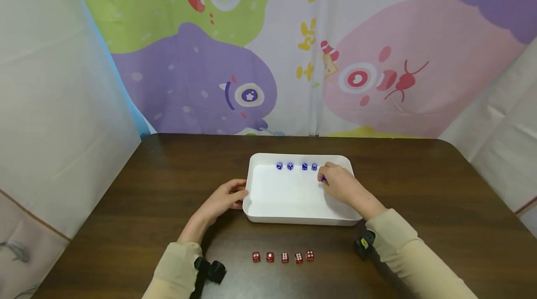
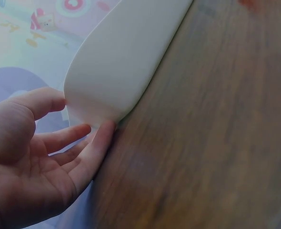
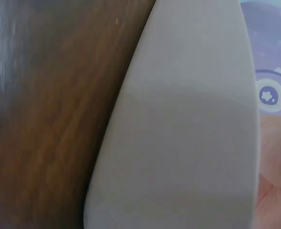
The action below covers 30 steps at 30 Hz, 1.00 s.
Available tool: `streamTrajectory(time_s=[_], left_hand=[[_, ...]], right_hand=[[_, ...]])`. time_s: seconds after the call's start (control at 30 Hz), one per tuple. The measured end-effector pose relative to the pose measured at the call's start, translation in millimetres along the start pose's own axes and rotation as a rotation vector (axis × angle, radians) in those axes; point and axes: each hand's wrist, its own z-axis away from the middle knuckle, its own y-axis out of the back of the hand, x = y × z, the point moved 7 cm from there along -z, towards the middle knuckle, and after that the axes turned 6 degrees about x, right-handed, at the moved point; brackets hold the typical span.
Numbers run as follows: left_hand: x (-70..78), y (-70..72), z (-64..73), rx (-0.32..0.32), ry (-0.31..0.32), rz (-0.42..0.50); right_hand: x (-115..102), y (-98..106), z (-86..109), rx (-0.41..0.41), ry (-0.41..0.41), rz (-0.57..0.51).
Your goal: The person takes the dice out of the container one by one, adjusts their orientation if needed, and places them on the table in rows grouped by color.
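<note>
A white tray [image 1: 293,220] stands on the table, and several blue dice [image 1: 290,166] sit in a row along its far inner side. Inside the tray, toward its right end, my right hand [image 1: 339,182] pinches one blue die [image 1: 324,179], mostly hidden by the fingers. In the right wrist view the tray's outer wall [image 3: 178,124] covers most of that hand. At the tray's left end my left hand [image 1: 224,198] holds the edge; in the left wrist view its thumb touches the rim and its fingers [image 2: 100,143] bend against the outer wall.
Several red dice [image 1: 285,257] lie in a row on the dark wooden table [image 1: 168,168], between the tray and me. A printed cartoon cloth [image 1: 201,80] hangs behind the table's far edge. Pale cloth walls [image 1: 50,80] stand at both sides.
</note>
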Motion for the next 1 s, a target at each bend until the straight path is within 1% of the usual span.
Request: streamTrajectory(time_s=[0.03, 0.17, 0.37, 0.47, 0.63, 0.83, 1.0], left_hand=[[3.3, -0.9, 2.1, -0.003, 0.005, -0.001], [3.3, -1.7, 2.1, -0.008, 0.004, 0.001], [1.9, -0.2, 1.5, 0.01, 0.013, -0.011], [2.2, -0.3, 1.5, 0.007, 0.01, -0.01], [2.6, -0.8, 2.3, -0.002, 0.005, -0.001], [2.3, -1.2, 1.5, -0.007, 0.009, 0.002], [3.3, -1.2, 0.7, -0.01, 0.01, 0.008]], right_hand=[[-2, 0, 1.1, -0.002, 0.002, -0.004], [-7, -1, 3.5, -0.014, -0.012, -0.007], [-16, 4, 6.1, 0.042, 0.027, -0.007], [-19, 7, 7.6, 0.062, 0.032, -0.019], [-26, 8, 11.0, 0.075, 0.032, -0.056], [-37, 11, 15.0, 0.123, 0.036, -0.074], [-45, 12, 16.7, 0.139, 0.002, -0.121]])
